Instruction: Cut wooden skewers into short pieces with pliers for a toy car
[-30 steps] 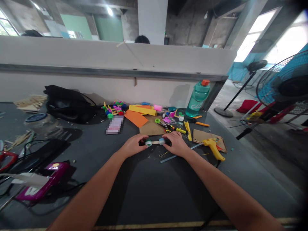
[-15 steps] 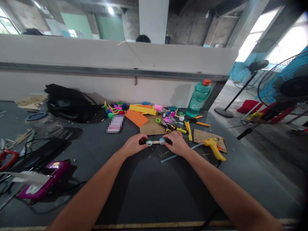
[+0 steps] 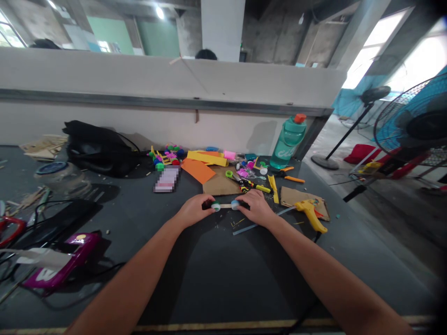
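A dark table stands in a big room, with a pale wall on its far side. On the left, near, is a shiny purple thing with a white mark that is too blurry to read. Farther back are a clear jar with a blue lid and a floppy black bag. Next comes a flat thing that is all blurred squares, so any words on it are hidden.

In the middle, the left hand is closed in a pinch on a green and white cap. A little flat stick goes from this cap to a pale blue cap, which the right hand pinches. So the small piece is between the two hands, low over the table. I cannot tell if it touches the table. It looks like the step now is to hold the caps in line with the stick. The next move seems to call for soft, even fingers, so the caps do not tip.

Just to the right, a clear stick lies near the right hand. Far back is a green bottle with an orange top. It has pale curly letters, too fuzzy to read. Nearer is a yellow glue gun, and I see no words on it. A big fan is far right.
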Motion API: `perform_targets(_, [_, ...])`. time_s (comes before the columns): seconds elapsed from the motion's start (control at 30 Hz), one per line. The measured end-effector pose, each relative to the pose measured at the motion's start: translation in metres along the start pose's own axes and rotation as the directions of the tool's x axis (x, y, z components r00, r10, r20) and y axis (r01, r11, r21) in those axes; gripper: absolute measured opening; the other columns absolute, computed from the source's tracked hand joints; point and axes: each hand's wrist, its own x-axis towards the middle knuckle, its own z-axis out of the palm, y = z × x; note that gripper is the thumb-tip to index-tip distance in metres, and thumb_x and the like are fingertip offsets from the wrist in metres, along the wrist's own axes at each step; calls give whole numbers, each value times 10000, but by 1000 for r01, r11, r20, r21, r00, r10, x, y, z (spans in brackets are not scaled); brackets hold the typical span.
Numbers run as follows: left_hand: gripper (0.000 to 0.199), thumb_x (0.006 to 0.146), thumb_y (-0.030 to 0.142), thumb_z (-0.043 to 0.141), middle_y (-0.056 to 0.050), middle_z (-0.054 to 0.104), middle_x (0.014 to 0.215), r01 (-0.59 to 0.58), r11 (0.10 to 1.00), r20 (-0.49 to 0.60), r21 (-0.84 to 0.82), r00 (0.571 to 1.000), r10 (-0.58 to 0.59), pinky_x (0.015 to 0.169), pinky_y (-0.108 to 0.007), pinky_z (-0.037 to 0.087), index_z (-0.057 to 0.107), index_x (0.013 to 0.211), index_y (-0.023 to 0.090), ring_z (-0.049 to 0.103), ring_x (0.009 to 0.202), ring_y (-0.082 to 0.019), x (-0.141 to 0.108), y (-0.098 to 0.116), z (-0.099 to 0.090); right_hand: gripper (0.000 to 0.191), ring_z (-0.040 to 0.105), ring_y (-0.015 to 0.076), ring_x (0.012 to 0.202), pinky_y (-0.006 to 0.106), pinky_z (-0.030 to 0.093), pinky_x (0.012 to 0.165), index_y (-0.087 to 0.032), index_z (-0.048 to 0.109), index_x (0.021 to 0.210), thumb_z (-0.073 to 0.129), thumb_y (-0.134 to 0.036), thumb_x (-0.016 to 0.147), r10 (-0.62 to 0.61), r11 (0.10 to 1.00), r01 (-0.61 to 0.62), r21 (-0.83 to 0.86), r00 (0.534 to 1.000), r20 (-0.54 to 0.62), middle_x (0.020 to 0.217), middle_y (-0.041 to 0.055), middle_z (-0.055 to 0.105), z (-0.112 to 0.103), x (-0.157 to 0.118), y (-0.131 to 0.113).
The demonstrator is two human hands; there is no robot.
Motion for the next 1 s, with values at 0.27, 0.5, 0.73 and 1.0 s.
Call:
perform_targets(0.27, [228, 747, 316, 640, -8, 640, 853, -78, 994, 1, 75, 997, 78, 689, -277, 436, 633, 960, 234, 583, 789, -180, -1, 4, -2, 184, 583, 217, 873, 404, 319, 913, -238, 644, 987, 624, -317, 822, -15, 1000, 15, 0, 1000, 4, 883, 38, 703, 0, 0, -1])
perform_targets(0.5, [247, 755, 331, 645, -13, 656, 897, -87, 993, 21, 76, 996, 86, 722, -277, 436, 649, 986, 245, 595, 814, -184, 0, 2, -2, 178, 581, 212, 873, 391, 328, 898, -231, 654, 976, 639, -315, 820, -28, 1000, 28, -6, 1000, 12, 872, 39, 704, 1, 0, 0])
perform_targets(0.73, [246, 747, 327, 657, -13, 667, 894, -79, 993, 20, 83, 997, 78, 741, -278, 436, 663, 980, 249, 601, 827, -189, 1, 4, -3, 169, 575, 213, 837, 366, 358, 838, -206, 661, 954, 657, -283, 803, -26, 1000, 26, -7, 999, 19, 821, 44, 692, 4, 1, 1])
perform_targets(1.0, [220, 750, 292, 662, -15, 666, 863, -97, 992, 18, 78, 995, 95, 725, -275, 430, 665, 959, 222, 605, 802, -184, 1, 6, -2, 129, 559, 222, 820, 353, 394, 777, -207, 662, 938, 605, -269, 840, -16, 1000, 16, 0, 1000, 4, 812, 57, 676, 9, 1, 1])
